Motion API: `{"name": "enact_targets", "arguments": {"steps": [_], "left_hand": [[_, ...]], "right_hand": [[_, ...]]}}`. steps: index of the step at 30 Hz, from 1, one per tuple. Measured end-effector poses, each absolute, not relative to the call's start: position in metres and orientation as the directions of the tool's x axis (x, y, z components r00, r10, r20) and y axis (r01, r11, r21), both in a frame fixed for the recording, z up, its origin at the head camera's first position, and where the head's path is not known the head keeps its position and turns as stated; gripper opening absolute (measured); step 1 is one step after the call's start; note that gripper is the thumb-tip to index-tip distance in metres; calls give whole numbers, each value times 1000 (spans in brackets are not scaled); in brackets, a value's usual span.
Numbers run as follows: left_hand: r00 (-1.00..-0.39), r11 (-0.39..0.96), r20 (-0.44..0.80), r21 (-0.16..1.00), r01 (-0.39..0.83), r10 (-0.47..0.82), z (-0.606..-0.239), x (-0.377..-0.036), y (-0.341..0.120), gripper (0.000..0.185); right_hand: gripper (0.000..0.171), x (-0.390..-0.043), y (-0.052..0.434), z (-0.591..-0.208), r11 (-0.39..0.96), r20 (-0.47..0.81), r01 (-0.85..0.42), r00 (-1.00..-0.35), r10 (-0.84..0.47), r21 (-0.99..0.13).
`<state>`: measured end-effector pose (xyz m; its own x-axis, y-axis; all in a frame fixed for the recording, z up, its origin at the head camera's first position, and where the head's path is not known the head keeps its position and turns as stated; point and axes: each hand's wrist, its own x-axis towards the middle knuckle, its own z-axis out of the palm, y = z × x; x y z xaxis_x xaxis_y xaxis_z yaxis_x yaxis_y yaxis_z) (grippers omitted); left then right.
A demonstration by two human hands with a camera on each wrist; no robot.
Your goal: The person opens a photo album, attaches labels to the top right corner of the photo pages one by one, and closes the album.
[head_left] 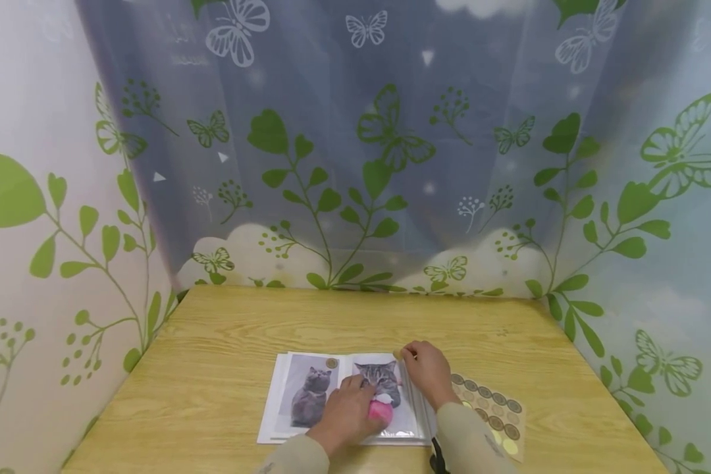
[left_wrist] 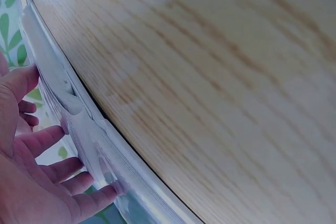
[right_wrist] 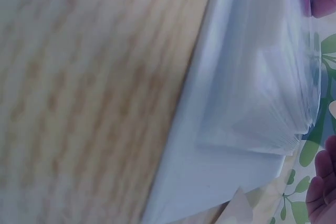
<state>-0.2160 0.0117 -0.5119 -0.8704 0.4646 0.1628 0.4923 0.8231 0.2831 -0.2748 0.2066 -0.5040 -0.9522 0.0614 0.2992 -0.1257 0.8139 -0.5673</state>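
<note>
Because the photo album (head_left: 343,398) lies open near the front edge of the table (head_left: 213,342), just ahead of us, we can lean both hands on it. Our left hand (head_left: 346,416) rests flat, fingers relaxed and apart, on the right-hand page over a cat photo (head_left: 381,383), seemingly to keep that page from lifting; something pink (head_left: 381,411) shows beside the fingers, but we cannot tell what it is. Our right hand (head_left: 429,372) sits at the stack's upper right edge, fingertips curled on the plastic sleeves as if to hold or lift a page. The album's long axis runs left to right, its spine pointing away from us. A second cat photo (head_left: 311,395) fills the left page. Just right lies a sticker sheet (head_left: 498,415). Beyond hangs a butterfly-printed curtain (head_left: 391,131).
</note>
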Motion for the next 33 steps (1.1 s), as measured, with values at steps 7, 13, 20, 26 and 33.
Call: {"name": "enact_targets", "arguments": {"steps": [7, 13, 20, 26, 33], "left_hand": [[-868, 826, 164, 267, 496, 468, -508, -214, 12, 68], [-871, 828, 152, 269, 492, 468, -508, -215, 12, 68], [-873, 831, 157, 267, 488, 462, -511, -216, 13, 68], [-866, 827, 170, 259, 499, 470, -511, -216, 12, 66], [-869, 830, 151, 257, 495, 471, -507, -215, 12, 65]], "right_hand": [[16, -280, 208, -503, 837, 291, -126, -956, 41, -532], [15, -282, 208, -505, 849, 307, -144, -951, 23, -509], [15, -282, 204, -510, 872, 301, -136, -954, 13, -470], [15, -282, 198, -511, 879, 289, -146, -957, -10, -455], [13, -281, 193, -515, 893, 308, -185, -950, -55, -411]]}}
